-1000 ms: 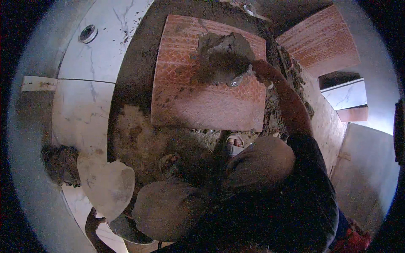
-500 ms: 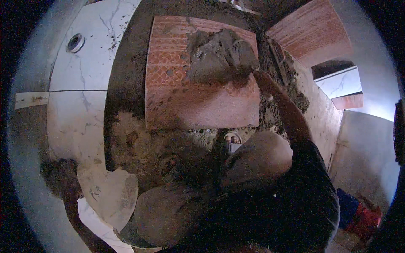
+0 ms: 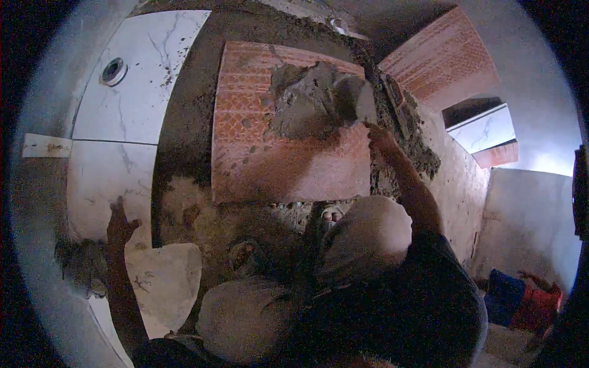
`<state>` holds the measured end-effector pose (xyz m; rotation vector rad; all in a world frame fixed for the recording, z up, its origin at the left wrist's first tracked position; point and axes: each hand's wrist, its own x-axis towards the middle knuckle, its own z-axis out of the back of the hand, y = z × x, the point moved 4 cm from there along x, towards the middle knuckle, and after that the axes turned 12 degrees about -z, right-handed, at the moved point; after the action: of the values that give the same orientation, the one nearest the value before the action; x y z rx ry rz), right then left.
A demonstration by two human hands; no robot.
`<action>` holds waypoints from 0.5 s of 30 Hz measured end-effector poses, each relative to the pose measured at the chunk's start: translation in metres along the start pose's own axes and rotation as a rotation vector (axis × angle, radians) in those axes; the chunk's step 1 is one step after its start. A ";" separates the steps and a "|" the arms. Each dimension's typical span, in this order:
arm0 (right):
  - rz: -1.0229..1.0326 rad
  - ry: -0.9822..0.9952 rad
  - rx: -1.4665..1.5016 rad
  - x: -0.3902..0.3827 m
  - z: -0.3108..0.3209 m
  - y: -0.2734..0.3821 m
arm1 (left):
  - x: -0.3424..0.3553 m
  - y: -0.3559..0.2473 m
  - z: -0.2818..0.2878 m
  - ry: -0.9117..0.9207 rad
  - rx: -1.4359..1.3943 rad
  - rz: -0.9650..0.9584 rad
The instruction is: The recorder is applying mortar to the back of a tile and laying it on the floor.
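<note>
My right hand (image 3: 381,142) is closed at the right edge of a reddish tile (image 3: 288,175), which lies with its ridged back up. It grips what looks like a trowel (image 3: 364,101), its blade smeared and resting against a heap of wet grey mortar (image 3: 307,101) on the tile; the handle is hidden in my fingers. On the left, my left hand (image 3: 123,226) has its fingers spread over a white marbled floor tile (image 3: 110,178) and holds nothing. Beside its wrist is a dark, rough clump (image 3: 83,264) that I cannot make out.
A round metal ring (image 3: 113,72) sits on the farther white tile (image 3: 147,55). More reddish-backed tiles (image 3: 442,58) lean by the right wall. Loose dark mortar (image 3: 411,122) borders the work tile. A stained, pale curved piece (image 3: 169,279) lies near my left knee. Red and blue cloth (image 3: 521,300) shows at lower right.
My left hand has moved forward from beside the dark clump onto the white tile, fingers now spread. My right hand stays at the tile's right edge with the trowel against the mortar. The view has shifted slightly.
</note>
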<state>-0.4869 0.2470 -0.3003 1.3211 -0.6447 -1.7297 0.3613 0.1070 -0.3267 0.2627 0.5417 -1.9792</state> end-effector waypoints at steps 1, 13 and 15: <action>0.098 -0.049 -0.125 0.003 -0.004 0.015 | -0.001 0.003 -0.001 -0.012 -0.008 -0.024; -0.128 -0.028 -0.314 0.079 -0.043 0.065 | -0.007 0.003 0.013 0.001 -0.098 0.014; -0.188 -0.091 -0.440 0.082 -0.016 0.041 | -0.006 0.006 0.011 0.031 -0.068 0.049</action>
<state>-0.4657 0.1576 -0.3141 1.0214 -0.1717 -1.9532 0.3697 0.1042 -0.3163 0.2625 0.6155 -1.9084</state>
